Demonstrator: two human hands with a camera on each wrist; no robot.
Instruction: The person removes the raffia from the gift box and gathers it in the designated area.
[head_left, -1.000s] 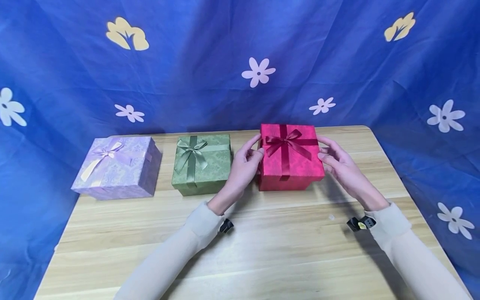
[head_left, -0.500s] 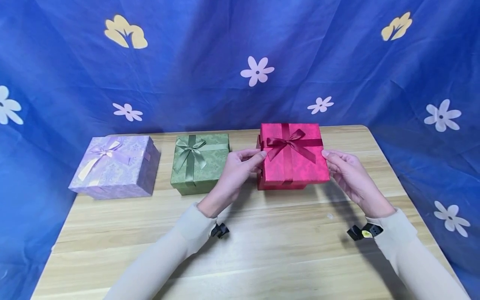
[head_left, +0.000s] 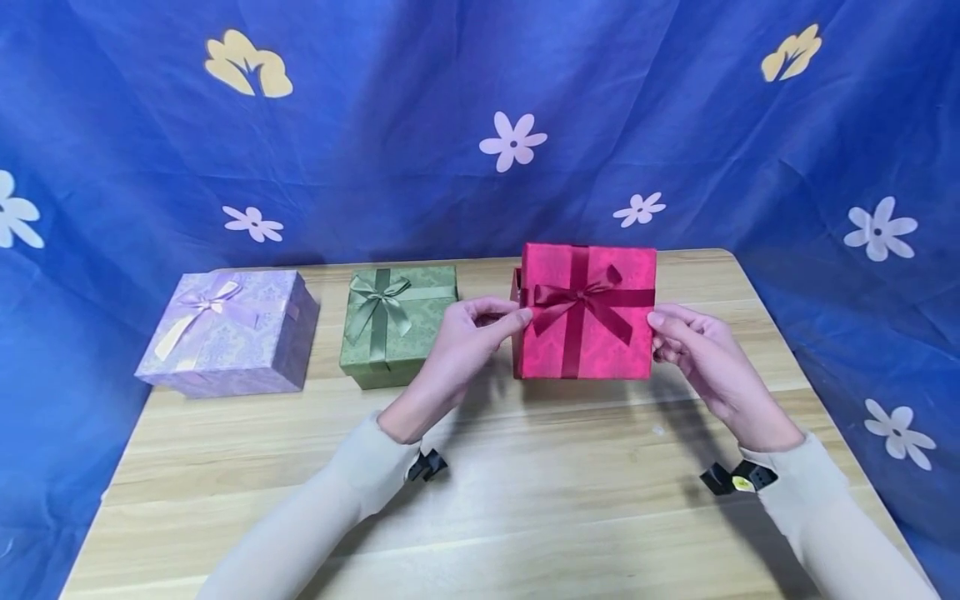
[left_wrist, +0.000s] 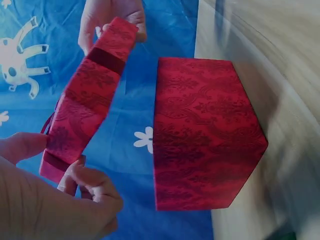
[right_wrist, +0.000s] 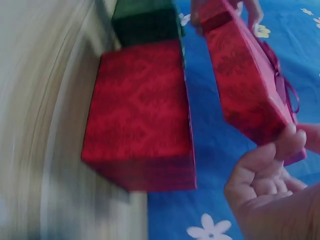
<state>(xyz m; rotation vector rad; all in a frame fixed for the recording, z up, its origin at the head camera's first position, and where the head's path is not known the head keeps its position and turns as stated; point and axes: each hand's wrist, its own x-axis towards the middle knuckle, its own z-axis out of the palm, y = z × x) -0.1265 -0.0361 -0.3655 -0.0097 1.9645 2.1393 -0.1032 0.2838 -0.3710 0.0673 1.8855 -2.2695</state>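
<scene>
A red patterned gift box lid [head_left: 615,350] with a dark red ribbon bow is held up off its base, tilted so its top faces the head camera. My left hand [head_left: 461,350] pinches the lid's left edge between thumb and fingers. On the opposite edge, my right hand [head_left: 701,354] pinches it the same way. The red box base [left_wrist: 205,135] stands on the table, apart from the lid in both wrist views. From the head view most of the base is hidden behind the lid, and its inside cannot be seen.
Left of the red box sits a green gift box [head_left: 420,333] with a green bow. Farther left stands a lilac gift box [head_left: 255,342] with a pale bow. All rest near the back of the wooden table [head_left: 525,500], before a blue flowered cloth [head_left: 420,125].
The lid has come up off the red base and tipped toward the head camera. Both hands rose with it, moving from the box's sides to pinch the lid's edges.
</scene>
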